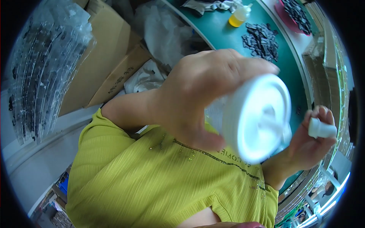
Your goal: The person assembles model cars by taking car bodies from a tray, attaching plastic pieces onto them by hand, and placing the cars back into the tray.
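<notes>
White plastic makes up the round lid on the container (262, 117) in my left hand (190, 91), raised in front of my yellow-green shirt (152, 171), with thumb and fingers gripping it from opposite sides. Apart from it, further right, my right hand (306, 148) pinches a small white cap-like piece (323, 129) between thumb and fingers. As I judge it, the wide lid is on already, while the small piece is separate; blur hides whether anything else stands open. Beyond, on the green table (216, 32), a loose heap of black pieces (260, 41) lies untouched, near a squeeze bottle (239, 17) with yellow liquid; a pink bowl (282, 18) nearby holds more dark pieces.
</notes>
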`<state>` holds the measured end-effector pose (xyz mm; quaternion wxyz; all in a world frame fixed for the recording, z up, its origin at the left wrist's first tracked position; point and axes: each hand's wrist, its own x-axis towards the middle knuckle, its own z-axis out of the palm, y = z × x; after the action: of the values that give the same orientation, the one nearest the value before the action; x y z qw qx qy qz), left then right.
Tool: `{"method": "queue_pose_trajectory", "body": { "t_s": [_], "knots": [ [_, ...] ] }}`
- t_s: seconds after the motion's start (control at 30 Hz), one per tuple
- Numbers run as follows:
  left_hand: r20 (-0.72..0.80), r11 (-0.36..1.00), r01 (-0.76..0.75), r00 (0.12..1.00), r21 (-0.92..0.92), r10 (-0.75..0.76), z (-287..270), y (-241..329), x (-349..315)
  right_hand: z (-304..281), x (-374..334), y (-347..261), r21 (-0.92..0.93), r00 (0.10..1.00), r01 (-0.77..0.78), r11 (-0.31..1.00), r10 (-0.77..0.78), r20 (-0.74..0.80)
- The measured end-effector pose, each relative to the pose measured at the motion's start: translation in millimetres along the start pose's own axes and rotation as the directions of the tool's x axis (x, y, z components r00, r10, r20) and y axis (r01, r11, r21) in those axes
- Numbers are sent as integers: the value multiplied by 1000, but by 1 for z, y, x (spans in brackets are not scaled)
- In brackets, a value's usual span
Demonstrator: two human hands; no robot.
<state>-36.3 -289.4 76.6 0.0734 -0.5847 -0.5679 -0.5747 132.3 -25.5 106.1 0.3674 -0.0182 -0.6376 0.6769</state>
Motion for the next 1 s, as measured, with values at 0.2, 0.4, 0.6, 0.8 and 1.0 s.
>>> {"method": "queue_pose_trajectory", "body": {
  "t_s": [0.2,0.4,0.6,0.8,1.0],
  "knots": [
    [17,991,123,992,50,-124,20,-19,-10,50,1,26,-310,978,153,938,-98,185],
    [101,961,234,963,147,-250,26,-12,-9,71,-2,32,-346,932,292,891,-184,313],
    [73,963,233,967,136,-245,33,-12,-9,66,-9,32,-320,949,195,927,-96,300],
    [74,960,241,965,139,-253,37,-13,-9,63,-13,44,-545,950,283,790,-152,273],
    [56,959,259,962,118,-267,40,-16,-7,68,-15,47,-555,950,272,786,-126,287]
  ]
}}
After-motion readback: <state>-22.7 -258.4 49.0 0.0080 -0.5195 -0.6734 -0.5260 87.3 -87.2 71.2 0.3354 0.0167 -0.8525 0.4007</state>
